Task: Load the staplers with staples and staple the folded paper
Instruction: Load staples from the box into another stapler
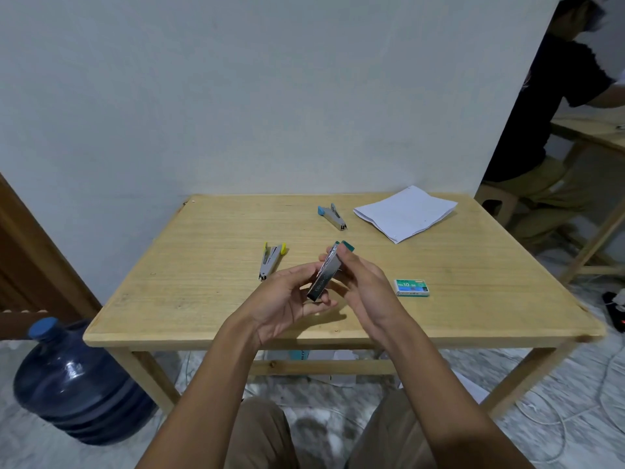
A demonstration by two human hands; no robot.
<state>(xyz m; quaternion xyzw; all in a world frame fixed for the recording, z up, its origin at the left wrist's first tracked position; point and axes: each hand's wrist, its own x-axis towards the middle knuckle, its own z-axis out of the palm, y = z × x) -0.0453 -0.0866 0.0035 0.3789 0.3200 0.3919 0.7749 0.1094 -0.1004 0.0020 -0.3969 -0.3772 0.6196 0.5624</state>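
Note:
Above the front middle of the wooden table I hold a small metal stapler with a green end. My left hand grips its lower part, and my right hand pinches its upper part. A stapler with yellow trim lies on the table to the left. Another with a blue end lies farther back. The folded white paper rests at the back right. A green staple box sits to the right of my hands.
A big blue water jug stands on the floor by the table's left leg. At the far right a person sits at another table. Cables and a power strip lie on the floor to the right.

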